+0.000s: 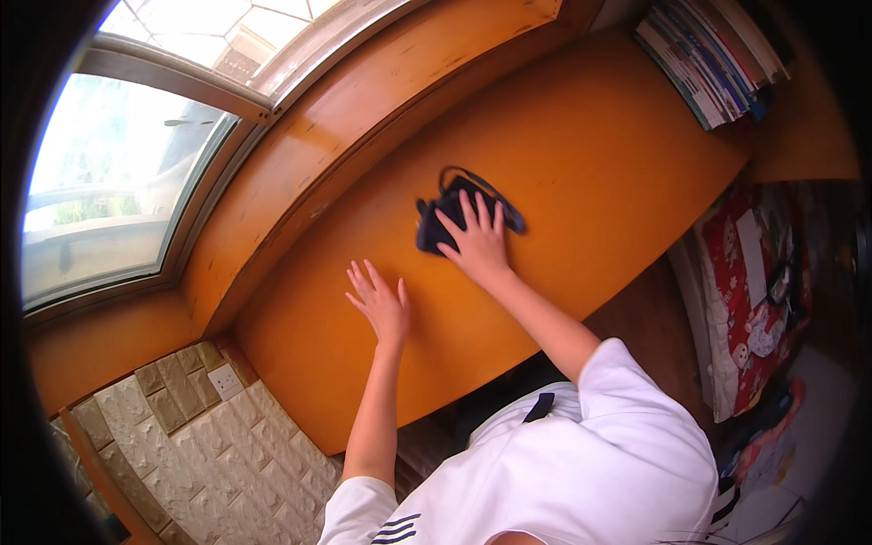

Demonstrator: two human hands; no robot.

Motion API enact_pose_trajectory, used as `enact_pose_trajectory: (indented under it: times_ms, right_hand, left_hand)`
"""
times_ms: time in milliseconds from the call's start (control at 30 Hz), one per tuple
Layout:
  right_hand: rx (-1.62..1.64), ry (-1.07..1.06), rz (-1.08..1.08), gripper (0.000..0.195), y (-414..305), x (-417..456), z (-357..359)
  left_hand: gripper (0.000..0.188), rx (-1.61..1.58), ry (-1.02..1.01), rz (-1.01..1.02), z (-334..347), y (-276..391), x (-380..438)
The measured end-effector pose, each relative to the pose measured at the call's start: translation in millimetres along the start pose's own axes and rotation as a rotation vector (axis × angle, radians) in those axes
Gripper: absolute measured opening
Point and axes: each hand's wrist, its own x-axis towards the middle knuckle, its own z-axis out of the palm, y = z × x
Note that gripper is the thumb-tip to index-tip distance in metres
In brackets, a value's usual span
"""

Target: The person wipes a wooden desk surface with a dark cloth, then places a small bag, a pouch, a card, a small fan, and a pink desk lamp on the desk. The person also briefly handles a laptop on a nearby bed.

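Observation:
A small dark fabric pouch [432, 230] with a looped strap lies on the orange wooden desktop [579, 204]. My right hand [482, 251] rests palm down over the pouch's near side, its fingers spread across the dark cloth. Part of the pouch is hidden under that hand. To the left, my left hand [385, 306] is over the bare wood with fingers apart and nothing in it; whether it touches the surface I cannot tell.
A row of books [708, 61] stands at the desk's far right. A raised wooden sill [327, 129] runs along the back below a window [116, 184]. Left are a brick-patterned wall [225, 456] and a socket [225, 382]. Red patterned bedding [736, 306] is at right.

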Motion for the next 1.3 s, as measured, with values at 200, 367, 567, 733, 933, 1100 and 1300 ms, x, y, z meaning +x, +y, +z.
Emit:
enact_pose_trajectory:
  times_ms: [200,367,567,733,933,1100,1300]
  right_hand:
    - [-0.072,-0.288,0.158,0.069,62,-198,-101]
    - [-0.077,-0.140,0.114,0.070,71,-117,-67]
    - [-0.158,0.072,0.230,0.069,67,119,-5]
    - [-0.119,0.058,0.147,0.069,86,117,-11]
    - [-0.127,-0.096,0.203,0.073,155,-108,-103]
    - [-0.118,-0.145,0.248,0.074,169,-109,-103]
    - [-0.104,0.133,0.255,0.067,162,122,-43]
  left_hand:
    - [0.074,-0.006,-0.081,-0.156,31,23,-23]
    - [0.069,0.020,0.056,-0.181,41,34,-27]
    - [0.070,0.021,0.088,-0.173,40,36,-20]
    - [0.071,0.034,0.085,-0.182,41,33,-20]
    - [0.073,0.049,0.083,-0.198,41,32,-27]
    - [0.072,0.036,0.059,-0.220,38,37,-27]
    - [0.073,0.058,0.063,-0.186,37,33,-21]
